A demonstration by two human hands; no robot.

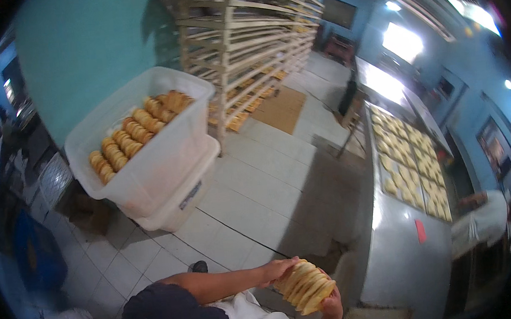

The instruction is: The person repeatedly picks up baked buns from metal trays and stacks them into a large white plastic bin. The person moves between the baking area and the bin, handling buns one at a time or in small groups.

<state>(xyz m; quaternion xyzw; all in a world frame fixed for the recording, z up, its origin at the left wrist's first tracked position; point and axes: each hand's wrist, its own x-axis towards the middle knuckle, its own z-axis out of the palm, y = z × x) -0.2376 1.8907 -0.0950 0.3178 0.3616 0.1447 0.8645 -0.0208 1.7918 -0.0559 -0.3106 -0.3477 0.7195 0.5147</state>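
Note:
A row of pale golden bread rolls, pressed side by side, is held between my two hands at the lower middle. My left hand is closed on the row's left end, its fingers partly hidden. At the other end, my right hand grips the rolls, its fingers curled round behind them. On the left stands a translucent plastic bin with browned rolls lined up in rows inside. It rests on a second bin of the same sort.
Right of me runs a long metal table bearing trays of pale dough pieces and a red piece. Beyond the bins, a wooden rack holds trays. Cardboard lies on the tiles. A person in white bends across the table.

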